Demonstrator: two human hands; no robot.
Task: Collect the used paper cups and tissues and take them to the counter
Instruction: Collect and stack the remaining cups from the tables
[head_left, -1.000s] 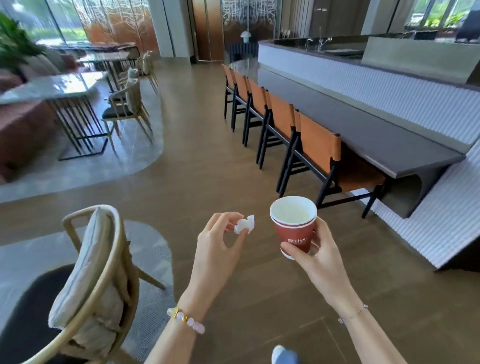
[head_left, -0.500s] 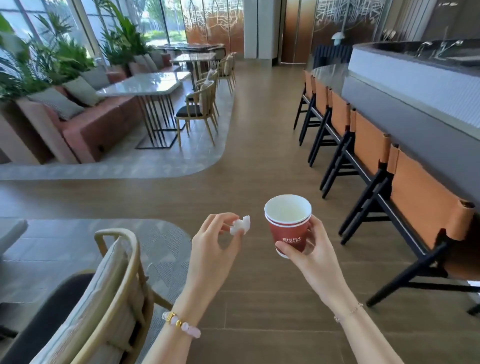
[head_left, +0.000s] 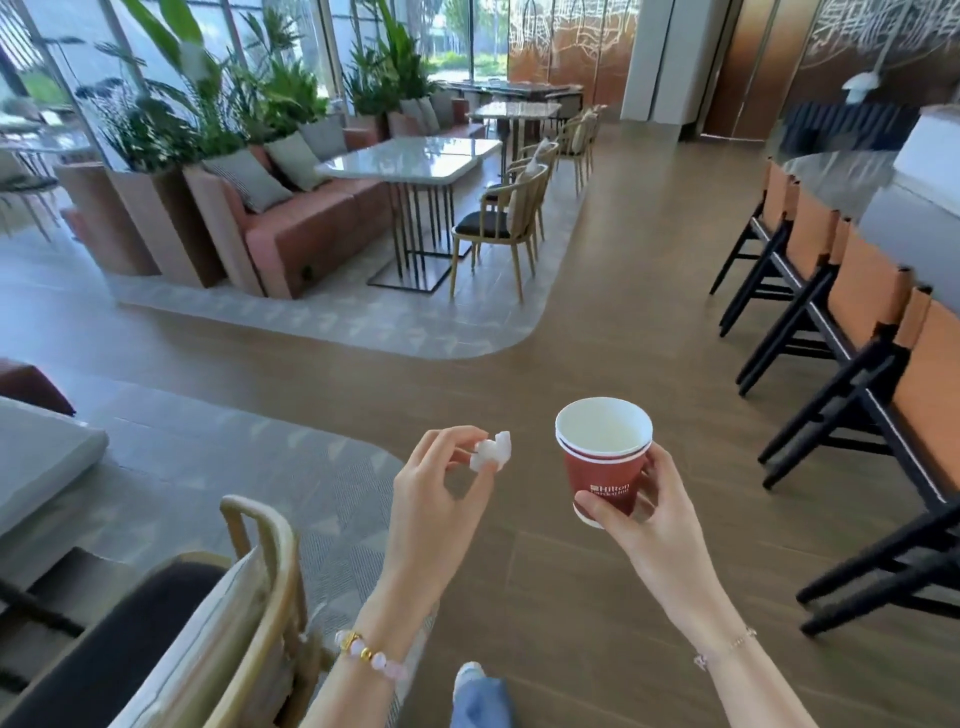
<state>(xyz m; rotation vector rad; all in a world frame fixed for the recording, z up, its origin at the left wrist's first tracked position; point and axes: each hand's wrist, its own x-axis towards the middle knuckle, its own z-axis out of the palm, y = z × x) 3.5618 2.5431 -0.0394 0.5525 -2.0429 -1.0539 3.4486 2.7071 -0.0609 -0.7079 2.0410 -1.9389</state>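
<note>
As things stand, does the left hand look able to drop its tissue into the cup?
Probably yes: the left hand pinches the tissue beside the cup's open mouth, with nothing between them.

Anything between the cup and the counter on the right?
Yes: a row of orange-backed stools lines the counter edge. The right hand holds the cup, the left hand the tissue; the floor up to the stools looks open.

My left hand (head_left: 434, 506) is raised, fingers (head_left: 457, 441) pinching a crumpled white tissue (head_left: 491, 451). My right hand (head_left: 657, 519) grips stacked red paper cups (head_left: 602, 460) upright.
</note>
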